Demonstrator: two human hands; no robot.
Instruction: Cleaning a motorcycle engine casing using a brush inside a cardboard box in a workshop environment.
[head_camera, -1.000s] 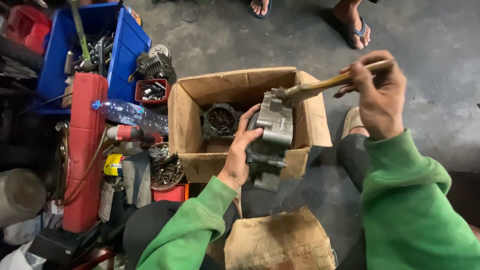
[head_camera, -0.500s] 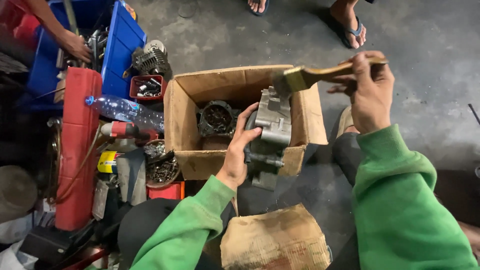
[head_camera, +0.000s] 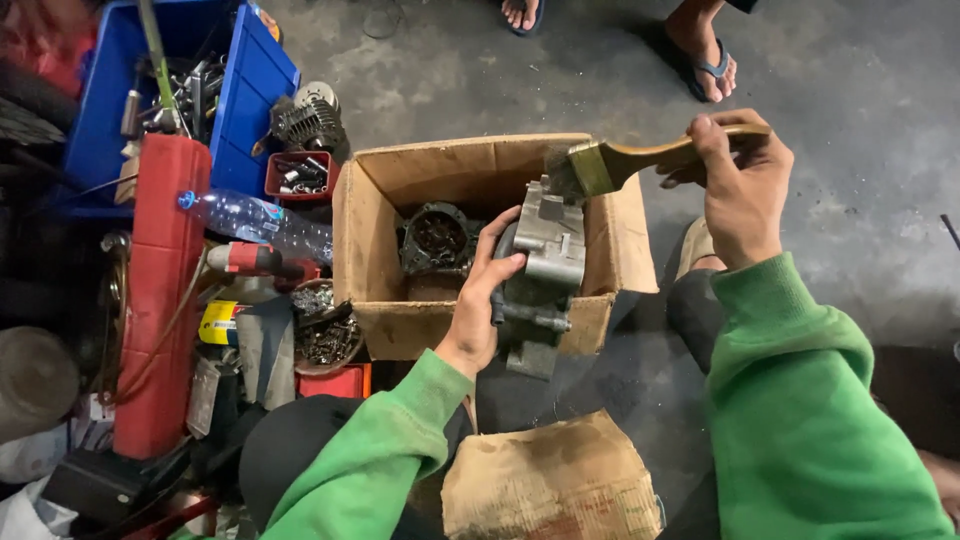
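Note:
My left hand (head_camera: 482, 300) grips a grey metal engine part (head_camera: 545, 262), held upright over the near edge of an open cardboard box (head_camera: 370, 230). My right hand (head_camera: 738, 188) holds a wooden-handled paintbrush (head_camera: 640, 158) level, its bristles touching the top of the metal part. Inside the box lies a dark round engine piece (head_camera: 437, 238). Both my arms wear green sleeves.
A blue crate (head_camera: 255, 90) of tools stands at the far left, beside a red canister (head_camera: 160, 290), a plastic bottle (head_camera: 255, 218) and small red trays of bolts (head_camera: 297, 175). A flat piece of cardboard (head_camera: 555, 480) lies near me. Another person's sandalled feet (head_camera: 705, 45) stand at the top.
The brush has dropped from above the box down onto the top of the metal part. A person's hand that reached into the blue crate is gone from view.

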